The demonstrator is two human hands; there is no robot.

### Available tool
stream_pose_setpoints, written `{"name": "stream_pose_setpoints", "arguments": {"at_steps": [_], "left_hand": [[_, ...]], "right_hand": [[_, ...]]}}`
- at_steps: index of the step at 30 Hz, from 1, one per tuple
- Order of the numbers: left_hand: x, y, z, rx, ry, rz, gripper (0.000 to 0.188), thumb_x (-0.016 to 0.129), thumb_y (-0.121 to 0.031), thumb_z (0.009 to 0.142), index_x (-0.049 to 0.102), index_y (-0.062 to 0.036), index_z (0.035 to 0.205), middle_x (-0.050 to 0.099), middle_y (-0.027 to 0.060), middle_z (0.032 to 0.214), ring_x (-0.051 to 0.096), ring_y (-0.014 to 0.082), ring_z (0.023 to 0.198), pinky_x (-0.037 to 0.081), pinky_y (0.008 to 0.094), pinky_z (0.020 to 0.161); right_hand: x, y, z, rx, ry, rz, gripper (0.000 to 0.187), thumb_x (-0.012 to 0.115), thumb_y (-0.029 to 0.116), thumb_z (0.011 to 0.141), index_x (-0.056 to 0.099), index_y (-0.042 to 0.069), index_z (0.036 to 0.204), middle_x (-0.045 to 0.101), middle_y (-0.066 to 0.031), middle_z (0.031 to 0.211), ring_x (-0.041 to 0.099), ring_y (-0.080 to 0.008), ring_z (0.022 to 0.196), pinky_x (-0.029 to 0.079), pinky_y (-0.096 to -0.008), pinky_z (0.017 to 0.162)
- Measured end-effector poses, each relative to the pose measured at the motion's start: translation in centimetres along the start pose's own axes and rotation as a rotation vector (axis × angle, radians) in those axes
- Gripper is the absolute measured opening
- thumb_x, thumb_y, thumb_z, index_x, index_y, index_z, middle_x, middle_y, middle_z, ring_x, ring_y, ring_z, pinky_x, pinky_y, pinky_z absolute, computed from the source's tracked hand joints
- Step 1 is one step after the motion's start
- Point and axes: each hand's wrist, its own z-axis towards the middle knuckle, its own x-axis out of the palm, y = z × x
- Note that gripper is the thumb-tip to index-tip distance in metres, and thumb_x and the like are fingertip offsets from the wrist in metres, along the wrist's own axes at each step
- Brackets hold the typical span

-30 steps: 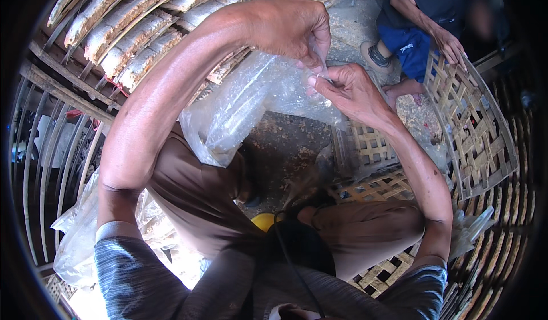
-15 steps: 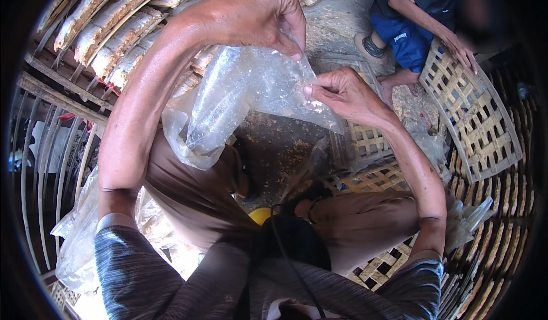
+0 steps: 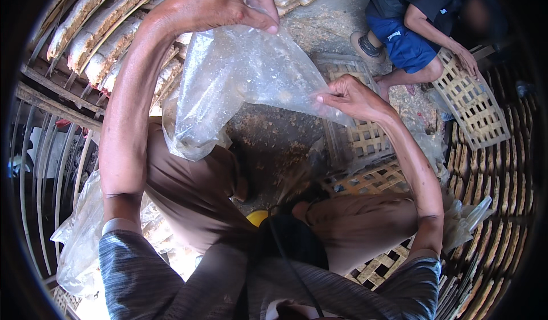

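Note:
A clear plastic sheet (image 3: 222, 75), dotted with pale crumbs, hangs stretched between my hands above my knees. My left hand (image 3: 242, 6) pinches its upper edge between thumb and fingers, high in the view. At its right corner my right hand (image 3: 351, 98) is closed on the plastic, thumb against the fingers. The sheet's lower left part droops in loose folds over my left knee. Whether it is a bag or a single layer, I cannot tell.
Slabs with pale crusts (image 3: 100, 35) are stacked at the upper left. Woven bamboo trays (image 3: 365, 137) lie right of centre. A co-worker in blue shorts (image 3: 402, 43) holds another woven tray (image 3: 471, 103). Rows of slabs (image 3: 502, 200) line the right; crumpled plastic (image 3: 85, 240) lies at my left.
My hands have moved apart, the left one up and leftward, the right slightly right and down, pulling the sheet wider. The co-worker's woven tray has shifted and tilted.

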Motion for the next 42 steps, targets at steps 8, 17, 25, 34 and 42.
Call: {"name": "stream_pose_setpoints", "arguments": {"at_steps": [8,17,25,34,42], "left_hand": [[-0.6,0.8,0.1,0.006,-0.099,-0.008,0.019,0.092,-0.008,0.08,0.085,-0.0066,0.097,0.083,0.0115,0.094,0.079,0.0166,0.083,0.066,0.0328,0.079],[-1.9,5.3,0.3,0.056,-0.199,0.168,0.013,0.086,-0.022,0.089,0.085,-0.0127,0.099,0.082,0.0052,0.094,0.077,0.0165,0.09,0.064,0.0388,0.087],[-1.3,5.8,-0.1,-0.603,0.066,0.539,0.04,0.086,-0.01,0.083,0.078,-0.0086,0.122,0.069,0.0206,0.139,0.07,0.0283,0.122,0.059,0.043,0.104],[9.4,-0.6,4.6,0.075,0.069,-0.142,0.03,0.072,-0.033,0.104,0.079,-0.0052,0.111,0.077,0.0116,0.096,0.075,0.0195,0.088,0.064,0.0435,0.09],[7.1,0.7,3.6,0.122,-0.177,-0.096,0.022,0.067,-0.022,0.108,0.078,-0.0027,0.105,0.069,0.0015,0.071,0.062,0.0078,0.062,0.052,0.029,0.061]], "right_hand": [[-1.8,-0.6,-2.6,0.06,-0.032,0.061,0.042,0.082,0.034,0.094,0.078,0.0,0.118,0.08,-0.015,0.109,0.076,-0.0234,0.104,0.06,-0.0369,0.093],[-2.6,-2.5,-1.2,0.04,-0.185,-0.235,0.03,0.076,0.026,0.099,0.081,0.001,0.114,0.08,-0.0171,0.097,0.076,-0.0262,0.092,0.059,-0.0391,0.087],[-5.3,-0.2,-2.9,-0.084,-0.592,0.391,0.019,0.081,0.017,0.097,0.082,0.005,0.112,0.082,-0.0062,0.095,0.073,-0.0086,0.083,0.057,-0.0274,0.074],[-2.9,7.8,-3.5,-0.172,-0.557,0.175,0.017,0.08,0.015,0.099,0.082,0.001,0.108,0.078,-0.0027,0.086,0.066,-0.0046,0.076,0.053,-0.0243,0.068],[-5.7,5.0,-5.9,-0.09,-0.229,0.359,0.02,0.082,0.018,0.096,0.081,0.001,0.105,0.078,-0.0019,0.087,0.066,-0.0055,0.075,0.052,-0.0237,0.069]]}}
